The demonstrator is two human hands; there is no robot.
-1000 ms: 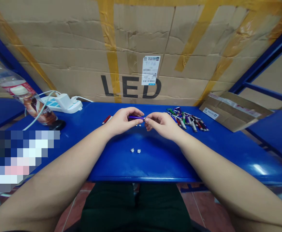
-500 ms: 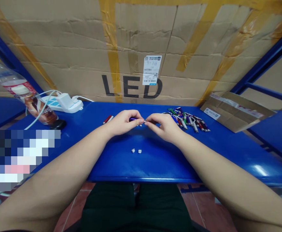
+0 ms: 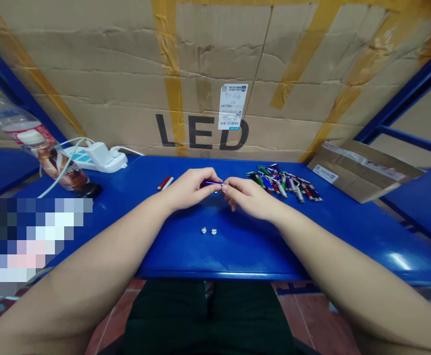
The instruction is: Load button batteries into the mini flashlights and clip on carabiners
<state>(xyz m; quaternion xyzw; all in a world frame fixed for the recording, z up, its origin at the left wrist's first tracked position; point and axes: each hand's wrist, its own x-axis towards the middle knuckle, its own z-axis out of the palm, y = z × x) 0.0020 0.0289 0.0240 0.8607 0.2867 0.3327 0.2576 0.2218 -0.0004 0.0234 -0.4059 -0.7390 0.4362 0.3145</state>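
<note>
A slim purple metal tube [image 3: 212,183], like a keychain flashlight body, lies level between my hands above the blue table [image 3: 348,236]. My left hand [image 3: 190,189] pinches its left end, and the fingers hide that end. My right hand [image 3: 249,194] meets the right tip with thumb and fingers. A heap of several multicoloured keychain flashlights [image 3: 283,185] lies just beyond my right hand. Two small silver metal parts [image 3: 208,230] sit on the table nearer me. Two slender red and silver pieces [image 3: 165,183] lie left of my left hand.
A white power strip [image 3: 95,160] with a plug and cable sits at the table's back left, beside a lying plastic bottle [image 3: 41,148] and a black object [image 3: 91,190]. A flattened cardboard box [image 3: 359,172] rests at the back right against a large taped carton wall [image 3: 215,69].
My hands have drawn closer together around the purple tube, covering more of it. My right hand sits slightly lower, with its fingers curled further under.
</note>
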